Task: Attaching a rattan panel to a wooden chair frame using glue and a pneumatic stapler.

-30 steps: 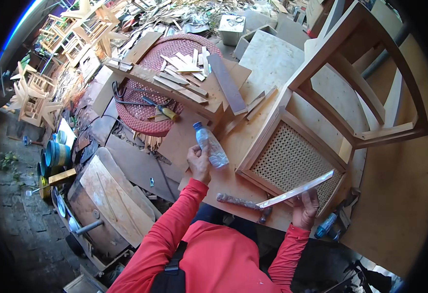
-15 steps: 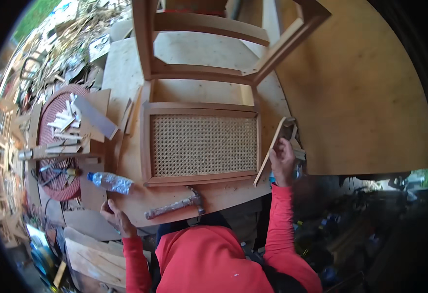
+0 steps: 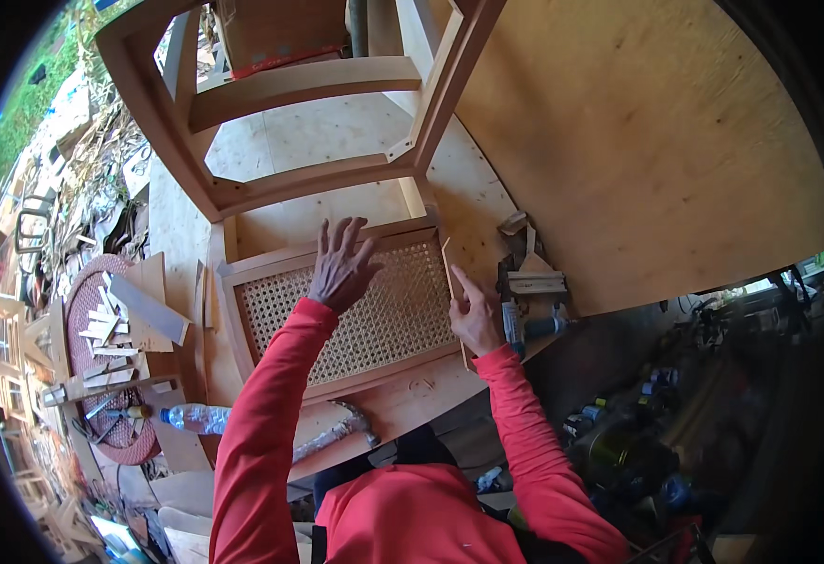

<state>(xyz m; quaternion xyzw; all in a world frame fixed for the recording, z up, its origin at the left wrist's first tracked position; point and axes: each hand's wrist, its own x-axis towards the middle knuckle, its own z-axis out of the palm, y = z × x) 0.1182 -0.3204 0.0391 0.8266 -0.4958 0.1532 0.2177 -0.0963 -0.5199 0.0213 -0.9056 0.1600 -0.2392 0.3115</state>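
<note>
A wooden chair frame lies on the workbench, with a woven cane panel set in its near section. Over the panel's upper left part, my left hand is open, its fingers spread and holding nothing. At the panel's right side, my right hand grips a thin wooden strip along the frame's edge, index finger pointing forward. A claw hammer rests at the bench's near edge, its handle partly hidden behind my left forearm.
Left of the frame lie a plastic bottle and a round red woven mat bearing wood offcuts. A large plywood sheet stands at the right. Beside my right hand are wood scraps and a tube.
My left hand has moved from the bench's near edge up over the cane panel. My right hand has brought the wooden strip against the frame's right side. The view has shifted.
</note>
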